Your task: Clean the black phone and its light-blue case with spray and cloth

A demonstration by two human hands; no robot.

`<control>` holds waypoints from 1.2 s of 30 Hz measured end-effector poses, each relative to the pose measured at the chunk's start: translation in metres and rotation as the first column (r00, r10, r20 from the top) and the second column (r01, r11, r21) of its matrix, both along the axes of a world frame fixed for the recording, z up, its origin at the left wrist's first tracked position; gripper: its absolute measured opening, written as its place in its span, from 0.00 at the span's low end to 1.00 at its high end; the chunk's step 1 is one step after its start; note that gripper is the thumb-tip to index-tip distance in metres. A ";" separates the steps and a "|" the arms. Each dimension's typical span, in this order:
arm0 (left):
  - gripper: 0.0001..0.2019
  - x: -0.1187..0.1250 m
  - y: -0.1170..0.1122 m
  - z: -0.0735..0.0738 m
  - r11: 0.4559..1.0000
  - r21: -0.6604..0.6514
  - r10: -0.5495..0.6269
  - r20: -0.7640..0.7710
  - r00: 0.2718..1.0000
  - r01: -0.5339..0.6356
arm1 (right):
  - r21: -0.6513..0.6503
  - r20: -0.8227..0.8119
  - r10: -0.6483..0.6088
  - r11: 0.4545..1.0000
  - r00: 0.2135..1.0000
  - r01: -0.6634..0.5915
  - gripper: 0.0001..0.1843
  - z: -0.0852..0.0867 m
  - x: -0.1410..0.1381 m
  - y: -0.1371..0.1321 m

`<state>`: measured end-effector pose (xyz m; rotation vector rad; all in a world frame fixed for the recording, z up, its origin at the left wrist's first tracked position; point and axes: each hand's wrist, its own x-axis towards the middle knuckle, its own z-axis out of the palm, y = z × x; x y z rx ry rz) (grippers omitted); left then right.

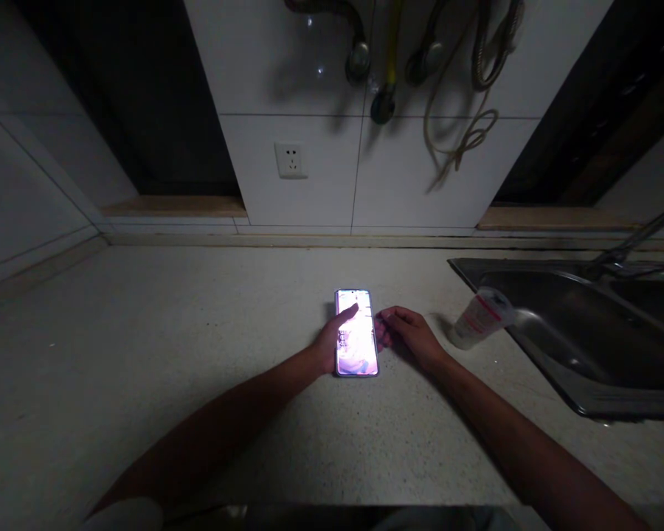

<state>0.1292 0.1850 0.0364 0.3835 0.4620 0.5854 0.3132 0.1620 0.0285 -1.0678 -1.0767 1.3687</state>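
A lit smartphone [357,339] is gripped by my left hand [329,341], whose thumb lies over the upper part of the bright screen. The phone is roughly upright in view, above the speckled countertop [277,435]. Close to its right edge is my right hand [406,332], fingers curled in and thumb against the index finger. Pinkish screen light falls on those curled fingers, and nothing shows between them. I cannot tell whether they touch the phone's edge.
Right of my right hand, a translucent plastic cup [480,318] with pink markings stands on the counter beside the steel sink [575,332]. A faucet [636,240] rises behind the basin. The tiled wall carries a power socket [291,161], hoses and a looped cord [468,140]. Light is dim.
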 end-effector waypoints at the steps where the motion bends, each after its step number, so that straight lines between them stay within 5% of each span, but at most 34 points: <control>1: 0.23 0.001 0.000 -0.001 1.000 -0.006 0.006 0.006 1.000 -0.006 | -0.003 -0.004 0.011 1.000 1.000 -0.011 0.18 0.000 0.000 0.000; 12: 0.29 -0.003 0.007 -0.004 1.000 -0.022 -0.014 0.081 0.997 0.016 | -0.052 -0.016 0.114 0.992 0.993 -0.115 0.22 0.005 0.002 -0.002; 22: 0.21 -0.006 0.007 0.006 0.948 -0.053 0.311 -0.043 0.950 -0.313 | -0.124 0.069 0.219 0.970 0.973 -0.210 0.26 0.008 0.002 -0.005; 36: 0.15 -0.001 0.000 0.008 0.968 0.048 0.251 -0.157 0.955 -0.246 | -0.183 0.221 0.419 0.905 0.881 -0.384 0.28 0.011 0.002 -0.010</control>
